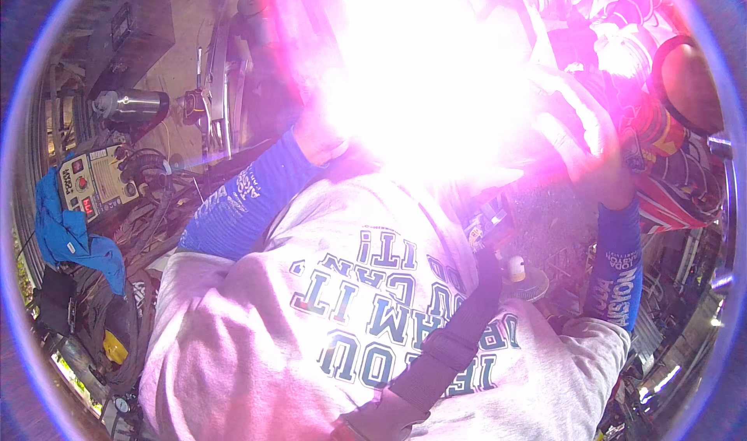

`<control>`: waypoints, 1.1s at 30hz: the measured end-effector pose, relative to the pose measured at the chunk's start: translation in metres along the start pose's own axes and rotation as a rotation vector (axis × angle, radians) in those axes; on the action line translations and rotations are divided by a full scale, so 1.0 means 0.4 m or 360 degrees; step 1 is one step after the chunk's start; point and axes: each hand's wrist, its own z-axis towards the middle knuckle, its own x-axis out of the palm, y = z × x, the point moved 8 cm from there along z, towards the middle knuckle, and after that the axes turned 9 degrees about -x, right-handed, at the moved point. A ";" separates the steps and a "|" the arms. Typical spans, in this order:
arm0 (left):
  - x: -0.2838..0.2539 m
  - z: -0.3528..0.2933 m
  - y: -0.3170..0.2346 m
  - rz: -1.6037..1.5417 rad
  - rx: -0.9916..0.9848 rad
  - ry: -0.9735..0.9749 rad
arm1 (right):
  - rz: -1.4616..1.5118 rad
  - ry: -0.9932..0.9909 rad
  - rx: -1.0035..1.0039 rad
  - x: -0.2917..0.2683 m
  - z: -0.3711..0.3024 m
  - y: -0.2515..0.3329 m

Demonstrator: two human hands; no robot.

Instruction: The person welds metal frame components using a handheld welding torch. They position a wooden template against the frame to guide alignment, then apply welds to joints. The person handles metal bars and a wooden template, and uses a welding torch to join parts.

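Observation:
A white and magenta glare [436, 75] fills the upper middle of the head view and hides whatever lies between my hands. My left hand [320, 136], below a blue sleeve, reaches into its left side; the fingers are washed out, so what they touch cannot be seen. On the right side, my right hand [587, 134] has its fingers stretched toward the glare, with a gap between them. Their tips fade into the light, and no held thing shows there. Both blue sleeves [245, 196] carry white lettering.
At left stand a beige control box [97, 183] with knobs and a red display, a blue cloth [70, 227], tangled cables [156, 208] and a steel flask [132, 106]. A dark case [132, 33] sits farther back. A dark-rimmed round object [689, 83] is at far right.

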 end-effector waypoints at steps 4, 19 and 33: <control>0.045 -0.009 -0.048 -0.0319 -0.0338 -0.0093 | 0.0403 -0.0122 -0.0043 0.008 -0.001 0.007; 0.060 -0.023 -0.073 -0.0290 -0.0284 -0.0132 | 0.0183 -0.0355 0.0168 -0.023 -0.003 0.028; 0.050 -0.063 -0.078 -0.0178 -0.0377 -0.0404 | 0.0538 -0.0353 -0.0041 0.019 0.127 0.069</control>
